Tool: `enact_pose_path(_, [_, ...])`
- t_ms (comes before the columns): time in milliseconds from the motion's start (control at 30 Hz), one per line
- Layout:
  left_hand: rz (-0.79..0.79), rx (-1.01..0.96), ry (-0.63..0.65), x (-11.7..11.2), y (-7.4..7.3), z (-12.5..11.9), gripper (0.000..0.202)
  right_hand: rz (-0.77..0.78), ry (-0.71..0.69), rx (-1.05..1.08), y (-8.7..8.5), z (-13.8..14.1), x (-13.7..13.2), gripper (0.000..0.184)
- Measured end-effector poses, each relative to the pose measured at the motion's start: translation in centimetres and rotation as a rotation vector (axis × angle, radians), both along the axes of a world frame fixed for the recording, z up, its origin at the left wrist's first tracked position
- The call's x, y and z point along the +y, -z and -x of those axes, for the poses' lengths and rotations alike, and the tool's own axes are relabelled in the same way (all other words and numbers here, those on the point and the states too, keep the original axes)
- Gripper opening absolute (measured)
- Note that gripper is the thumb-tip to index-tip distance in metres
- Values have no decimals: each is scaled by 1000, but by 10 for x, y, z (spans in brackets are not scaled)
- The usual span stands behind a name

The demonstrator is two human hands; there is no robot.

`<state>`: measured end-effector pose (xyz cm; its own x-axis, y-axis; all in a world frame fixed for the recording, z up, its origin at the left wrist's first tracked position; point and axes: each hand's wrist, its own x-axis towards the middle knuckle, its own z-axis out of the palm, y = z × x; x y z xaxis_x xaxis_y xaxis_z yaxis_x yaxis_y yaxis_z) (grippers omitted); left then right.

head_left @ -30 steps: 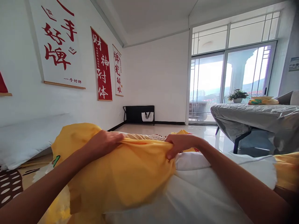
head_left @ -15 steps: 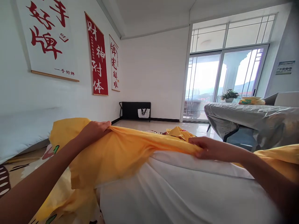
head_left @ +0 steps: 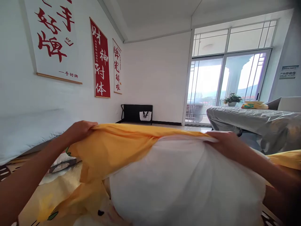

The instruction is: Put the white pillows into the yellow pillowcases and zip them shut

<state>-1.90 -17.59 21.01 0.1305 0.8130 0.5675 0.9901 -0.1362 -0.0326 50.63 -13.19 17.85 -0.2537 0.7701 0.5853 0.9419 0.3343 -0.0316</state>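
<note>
Stretched between my two hands is a yellow bedding cover (head_left: 122,141), with white fabric (head_left: 183,175) hanging from its right part toward me. My left hand (head_left: 82,129) is closed around the upper left edge of the yellow cloth. On the right, my right hand (head_left: 219,137) grips the same raised edge where the yellow and white meet. The finger pads of both hands are hidden in the folds. Below lies a patterned sheet (head_left: 35,194) with green leaf shapes and brown patches, partly covered by the cloth.
At the left, a pale pillow (head_left: 30,131) rests near the wall. More yellow fabric (head_left: 287,158) lies at the right edge. Beyond it stands a plastic-covered table (head_left: 246,117) with a potted plant (head_left: 232,99). A black folded frame (head_left: 134,112) leans by the far wall.
Both hands have shifted, the left hand leftward and the right hand rightward and up, so the edge is pulled straighter. More white fabric hangs in view, hiding the yellow heap behind.
</note>
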Motion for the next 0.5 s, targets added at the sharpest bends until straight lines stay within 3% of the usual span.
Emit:
enact_pose_path(100, [-215,108,-141,-20,-23,-13,27,-209,207,173,-24,2,-4,13])
enact_pose_path(167, [-272,233,-220,-27,-31,-18,26,-146,252,134,-33,5,-3,16])
enact_pose_path(267, [-202,456,-236,-25,-30,-15,26,-100,338,11,-41,3,-1,34])
enact_pose_path(400, [-234,489,-229,-14,-23,-1,25,-234,517,-131,-53,-11,-5,30])
enact_pose_path(500, [-215,432,-221,-6,-23,0,26,-199,408,-200,-60,-23,-3,42])
